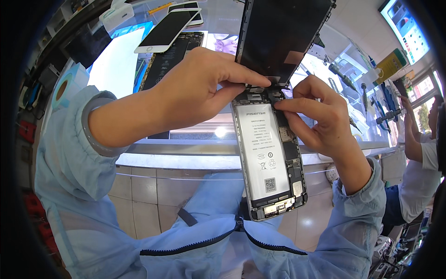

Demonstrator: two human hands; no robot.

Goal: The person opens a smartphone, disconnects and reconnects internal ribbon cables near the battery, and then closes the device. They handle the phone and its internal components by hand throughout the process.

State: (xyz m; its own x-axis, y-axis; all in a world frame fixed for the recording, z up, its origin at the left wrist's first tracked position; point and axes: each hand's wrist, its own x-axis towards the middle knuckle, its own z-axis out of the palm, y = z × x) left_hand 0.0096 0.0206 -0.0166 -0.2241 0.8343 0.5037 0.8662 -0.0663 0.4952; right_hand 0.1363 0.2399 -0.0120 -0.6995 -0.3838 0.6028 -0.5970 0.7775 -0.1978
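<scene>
Opened phone body shows its white labelled battery; left hand and right hand pinch its top edge under the lifted screen.

lifted screen panel cut off at the picture's top edge; its joint with the open phone body hidden under the fingertips of both hands, left and right; a second opened phone on the bench partly covered by the left hand.

Phone repair shop: tool rack; opened phones
</scene>
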